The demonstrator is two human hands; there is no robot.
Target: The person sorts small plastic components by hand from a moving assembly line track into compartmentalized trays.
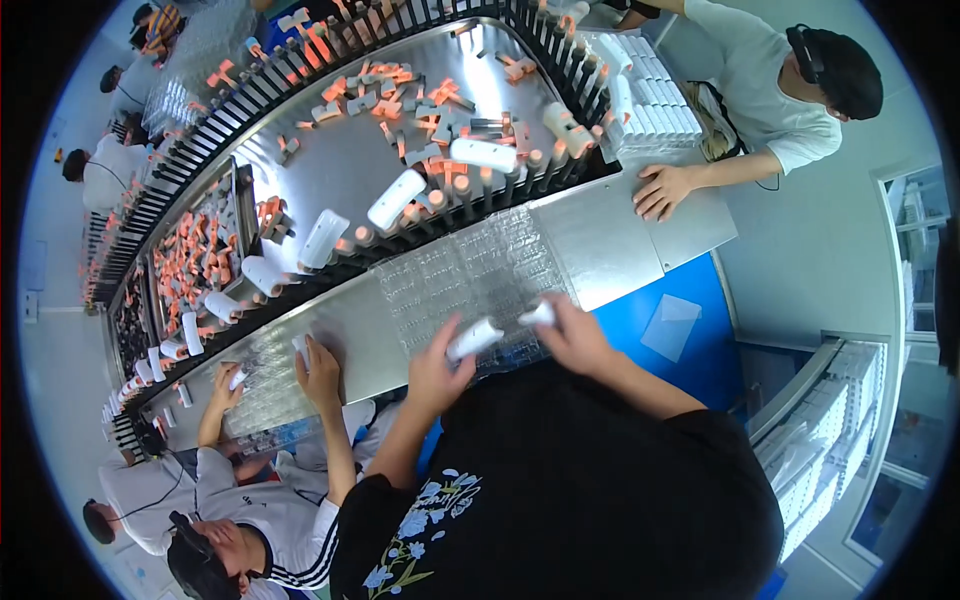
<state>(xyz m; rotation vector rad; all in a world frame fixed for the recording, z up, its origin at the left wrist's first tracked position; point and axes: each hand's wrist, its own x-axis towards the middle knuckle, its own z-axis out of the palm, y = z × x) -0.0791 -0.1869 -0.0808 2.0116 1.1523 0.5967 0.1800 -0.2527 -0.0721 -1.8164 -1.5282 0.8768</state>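
Note:
My left hand [436, 372] is closed round a white plastic shell [475, 340], elongated with a notched end, which points up and to the right. In my right hand [582, 342] is a smaller-looking white plastic piece [538, 315], gripped at its right side and partly hidden by the fingers. The two pieces are apart. Both hands are over the near edge of a clear plastic blister tray [430, 290] with rows of pockets, which lies on the metal table in front of me.
Beyond the tray runs a line of black pegs [465, 205] carrying white shells [397, 200]. Behind it, orange and grey clips [385, 95] lie scattered on a metal surface. Stacked white trays [650, 95] stand at far right. Co-workers' hands [665, 192] are on either side.

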